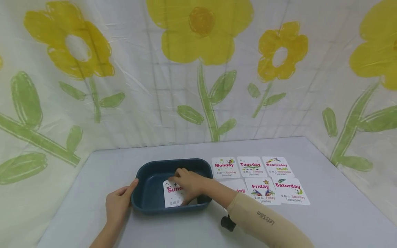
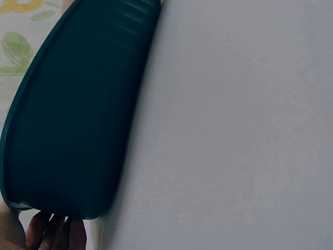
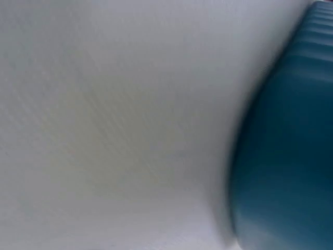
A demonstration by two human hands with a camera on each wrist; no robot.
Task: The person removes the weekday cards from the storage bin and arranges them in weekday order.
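Note:
A dark teal plastic basin (image 1: 149, 193) stands on the table. At its left end my left hand (image 1: 119, 203) grips the rim, thumb on top. In the left wrist view, the fingers (image 2: 47, 229) of that hand bend against the outer wall. My right hand (image 1: 192, 186) reaches inside and holds a white card (image 1: 171, 198) by its edges; the visible red print reads "Sund". Part of the card is hidden behind the hand. The right wrist view shows only the basin's outer wall (image 3: 291, 156) and the table, not the hand.
Right of the basin, cards lie in two rows: Monday (image 1: 225, 168), Tuesday (image 1: 250, 168) and Wednesday (image 1: 277, 167) behind, Friday (image 1: 262, 193) and Saturday (image 1: 291, 191) in front. The right forearm partly covers another card (image 1: 236, 185). A small black object (image 1: 227, 224) sits under the forearm.

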